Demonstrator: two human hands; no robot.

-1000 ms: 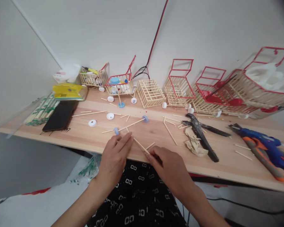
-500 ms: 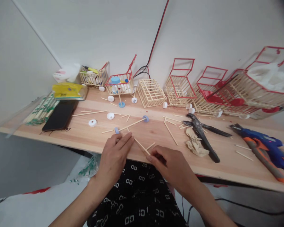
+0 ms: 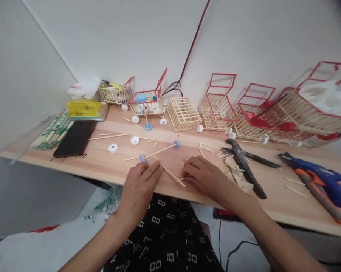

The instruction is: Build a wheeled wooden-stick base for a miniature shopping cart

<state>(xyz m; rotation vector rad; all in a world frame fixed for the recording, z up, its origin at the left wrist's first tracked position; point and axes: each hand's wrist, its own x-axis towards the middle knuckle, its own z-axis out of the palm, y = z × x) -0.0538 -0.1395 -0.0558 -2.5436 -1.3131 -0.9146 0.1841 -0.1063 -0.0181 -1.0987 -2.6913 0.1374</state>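
Two hands are down on a pale wooden board (image 3: 102, 162) pushed up against a plain white wall, the grain running lengthways and the near edge right over a black patterned lap. Left hand (image 3: 139, 187) lies flat with its fingers (image 3: 152, 170) stretched out loose, tips pressing on one end of a thin bamboo stick (image 3: 170, 174). Right hand (image 3: 206, 175) is curled over the stick's other end; can't tell if it's actually pinching anything. Just past the left fingertips sits a skinny axle stick (image 3: 159, 150) with a blue bottle-cap wheel at each end. White caps and short round offcuts are scattered further out. Beyond the right knuckles: crumpled brown paper (image 3: 238, 175), black pliers (image 3: 245, 166), then a blue and orange glue gun (image 3: 320, 179). Along the wall stand boxy stick-built carts (image 3: 184, 113), some with red frames.
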